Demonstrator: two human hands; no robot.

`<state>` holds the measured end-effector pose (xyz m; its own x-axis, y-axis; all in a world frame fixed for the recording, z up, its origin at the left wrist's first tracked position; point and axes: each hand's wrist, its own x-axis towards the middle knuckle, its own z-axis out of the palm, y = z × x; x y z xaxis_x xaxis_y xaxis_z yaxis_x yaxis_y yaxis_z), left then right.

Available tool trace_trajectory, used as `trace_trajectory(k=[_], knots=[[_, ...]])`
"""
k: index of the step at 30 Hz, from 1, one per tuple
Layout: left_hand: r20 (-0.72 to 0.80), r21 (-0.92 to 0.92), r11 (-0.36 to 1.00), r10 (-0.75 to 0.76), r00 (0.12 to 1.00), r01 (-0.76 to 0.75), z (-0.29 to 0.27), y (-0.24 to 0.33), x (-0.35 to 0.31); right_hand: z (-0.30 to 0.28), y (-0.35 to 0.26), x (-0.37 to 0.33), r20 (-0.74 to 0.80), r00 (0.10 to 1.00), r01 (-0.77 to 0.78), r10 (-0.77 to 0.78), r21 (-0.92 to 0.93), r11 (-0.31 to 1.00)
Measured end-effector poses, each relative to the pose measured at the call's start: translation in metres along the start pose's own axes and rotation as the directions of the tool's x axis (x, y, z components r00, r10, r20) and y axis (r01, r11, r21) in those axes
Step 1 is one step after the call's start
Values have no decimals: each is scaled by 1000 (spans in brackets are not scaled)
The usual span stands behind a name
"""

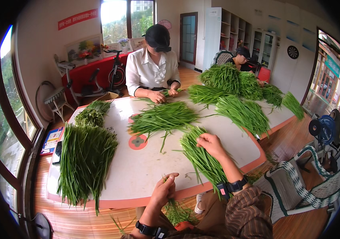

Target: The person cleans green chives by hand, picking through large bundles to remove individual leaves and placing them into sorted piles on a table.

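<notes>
My left hand (pixel 163 192) is closed at the table's near edge, with a few thin chive stalks poking out above the fingers and green leaves hanging below. My right hand (pixel 211 145) rests at the stem end of a bunch of chives (pixel 202 161) on the right. Its fingertips are pinched together on the stalks there. This bunch lies slantwise, its leaf tips toward me under my right forearm. A second heap of chives (pixel 164 118) is spread over the table's middle, and a large dark green pile (pixel 86 163) hangs over the near edge at left.
Across the white, pink-edged table (pixel 146 179) a person in a white blouse (pixel 154 71) handles chives. Another person (pixel 239 59) sits behind tall chive heaps (pixel 229 77). A woven chair (pixel 293 187) stands at right. Below my left hand, loose chives (pixel 178 214) lie in a container. A phone (pixel 57 152) is at left.
</notes>
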<state>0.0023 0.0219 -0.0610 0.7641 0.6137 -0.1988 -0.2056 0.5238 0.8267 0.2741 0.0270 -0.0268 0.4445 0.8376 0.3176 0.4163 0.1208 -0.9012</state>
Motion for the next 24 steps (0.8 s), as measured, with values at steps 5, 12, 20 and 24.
trace_trajectory(k=[5, 12, 20, 24], knots=[[14, -198, 978, 63, 998, -59, 2, 13, 0, 27, -49, -62, 318, 948, 66, -34, -89, 994], [-30, -226, 963, 142, 989, -145, 8, 24, 3, 60, -63, -105, 435, 899, 80, -58, -32, 996], [-17, -19, 995, 99, 995, -100, 7, 35, -10, 70, -52, -118, 460, 887, 0, -45, 98, 995], [-33, 55, 988, 144, 989, -142, 9, 36, -15, 70, -61, -122, 443, 894, 33, -63, 74, 997]])
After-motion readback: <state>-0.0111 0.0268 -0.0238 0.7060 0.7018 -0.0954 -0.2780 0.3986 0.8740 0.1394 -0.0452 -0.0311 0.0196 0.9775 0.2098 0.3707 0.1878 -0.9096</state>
